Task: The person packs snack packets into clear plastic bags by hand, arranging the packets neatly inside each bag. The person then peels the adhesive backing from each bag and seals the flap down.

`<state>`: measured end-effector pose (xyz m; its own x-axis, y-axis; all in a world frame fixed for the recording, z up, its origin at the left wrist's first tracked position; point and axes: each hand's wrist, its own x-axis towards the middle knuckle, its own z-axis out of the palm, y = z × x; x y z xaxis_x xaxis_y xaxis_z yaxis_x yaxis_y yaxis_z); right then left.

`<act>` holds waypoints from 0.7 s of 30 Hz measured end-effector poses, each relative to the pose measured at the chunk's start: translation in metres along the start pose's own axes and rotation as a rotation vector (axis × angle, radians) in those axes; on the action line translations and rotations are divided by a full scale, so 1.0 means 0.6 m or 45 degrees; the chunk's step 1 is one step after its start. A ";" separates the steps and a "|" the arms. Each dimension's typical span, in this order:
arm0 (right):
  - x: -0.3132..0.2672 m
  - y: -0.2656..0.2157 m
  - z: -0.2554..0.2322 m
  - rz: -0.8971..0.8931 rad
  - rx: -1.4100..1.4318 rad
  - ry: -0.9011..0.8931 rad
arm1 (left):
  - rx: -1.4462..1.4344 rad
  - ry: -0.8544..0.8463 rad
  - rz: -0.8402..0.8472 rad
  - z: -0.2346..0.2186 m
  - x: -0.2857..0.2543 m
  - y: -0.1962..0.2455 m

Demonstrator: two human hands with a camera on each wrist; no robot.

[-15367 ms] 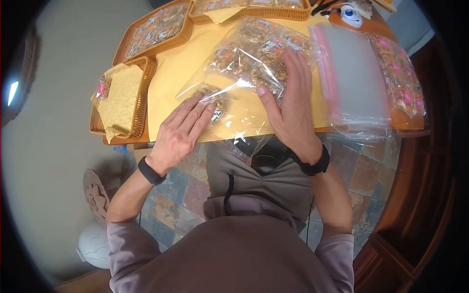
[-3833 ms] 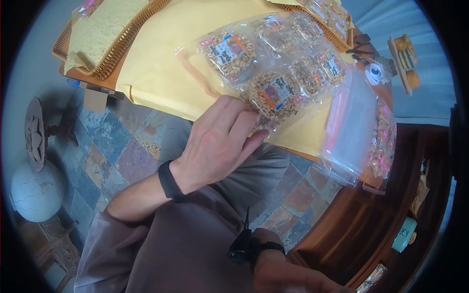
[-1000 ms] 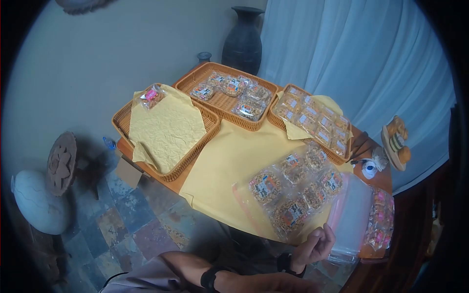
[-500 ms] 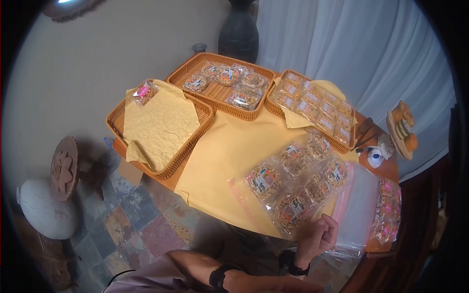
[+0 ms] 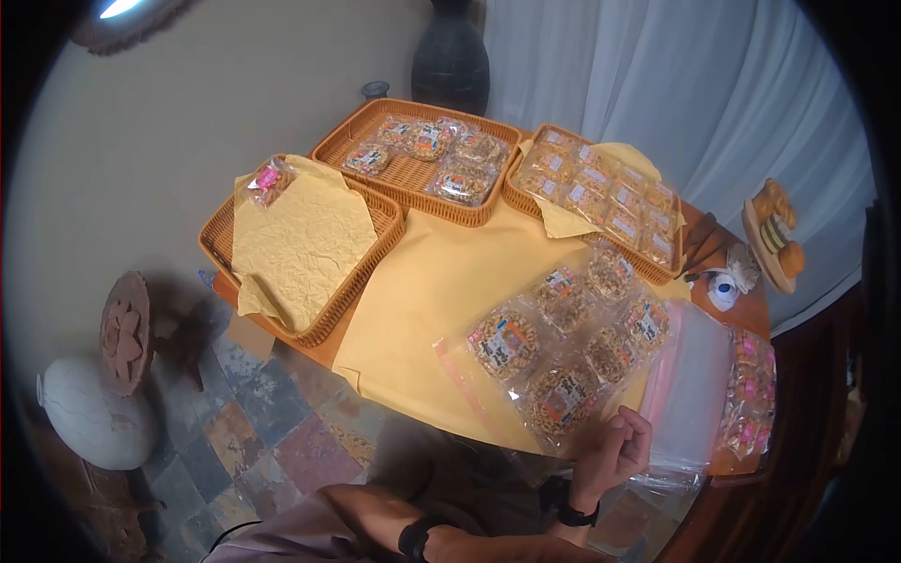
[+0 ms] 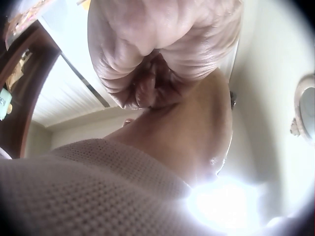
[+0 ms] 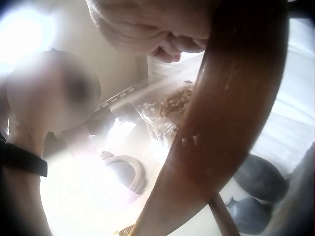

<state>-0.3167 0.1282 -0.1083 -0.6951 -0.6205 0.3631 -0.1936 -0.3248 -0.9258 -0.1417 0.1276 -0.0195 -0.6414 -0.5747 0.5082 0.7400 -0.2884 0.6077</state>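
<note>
A large clear bag [image 5: 497, 408] holding several round nut-cluster packs [image 5: 563, 399] lies flat on the yellow cloth [image 5: 404, 300]. My right hand [image 5: 615, 452] hovers by its lower right corner, fingers loosely curled and holding nothing; the right wrist view shows this hand [image 7: 157, 29] at the top. At the bottom of the head view my left hand [image 5: 493, 546] lies across by the right forearm. In the left wrist view the left hand [image 6: 162, 44] is close to bare skin and a knitted sleeve [image 6: 108, 172]; its fingertips are hidden.
At the left is a paper-lined basket [image 5: 211, 244] with one pink-labelled pack. Behind stand a wicker tray [image 5: 324, 141] with several packs and a basket [image 5: 671, 272] of small packs. Clear pink-edged sleeves [image 5: 680, 403] and pink-labelled packs [image 5: 751, 385] lie at the right.
My left hand has left the bag and moved across toward the right forearm. My right hand has risen beside the bag's corner. The head view has swung up; over the last half second little differs.
</note>
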 end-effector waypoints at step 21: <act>-0.001 -0.007 0.002 -0.002 -0.027 -0.008 | -0.115 -0.070 -0.044 -0.001 0.014 -0.015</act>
<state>-0.3146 0.1292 -0.1048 -0.6902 -0.6247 0.3652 -0.2091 -0.3109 -0.9272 -0.1537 0.1250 -0.0210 -0.6753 -0.5211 0.5219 0.7307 -0.3768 0.5693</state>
